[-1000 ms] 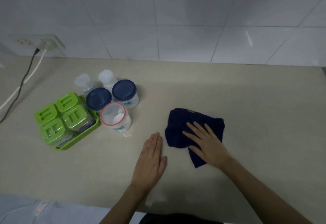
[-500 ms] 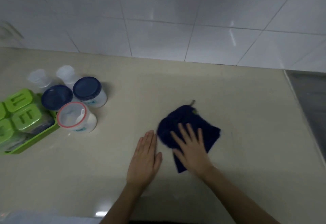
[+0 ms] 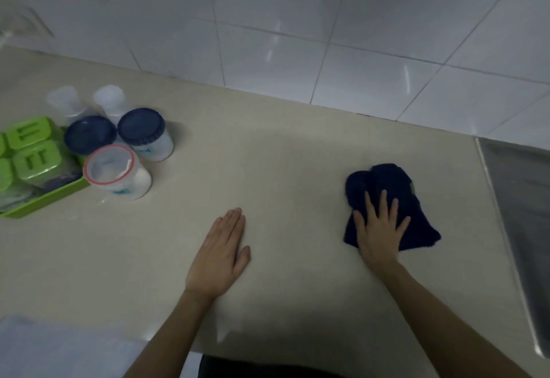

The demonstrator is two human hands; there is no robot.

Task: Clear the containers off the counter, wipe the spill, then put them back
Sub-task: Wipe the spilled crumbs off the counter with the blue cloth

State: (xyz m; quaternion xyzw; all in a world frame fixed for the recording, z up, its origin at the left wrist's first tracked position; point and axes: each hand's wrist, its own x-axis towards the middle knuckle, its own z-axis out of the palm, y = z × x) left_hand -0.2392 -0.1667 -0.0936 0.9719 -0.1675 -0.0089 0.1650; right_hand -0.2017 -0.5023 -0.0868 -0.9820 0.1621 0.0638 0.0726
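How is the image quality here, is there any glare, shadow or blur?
Head view: dim overall, glare streaks on the wall tiles, soft shadow on the counter, slight blur at the green tray, straight lines bent by the wide lens; both hands sharp enough.

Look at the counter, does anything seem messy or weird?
One thing stands out: the red-rimmed jar has no lid, while the two jars behind it wear dark blue lids. Faint whitish specks lie on the counter just in front of it, maybe spilled powder. The right hand presses a dark blue cloth flat farther right.

Right hand (image 3: 379, 229) flat on cloth (image 3: 387, 181), seemingly pressing.
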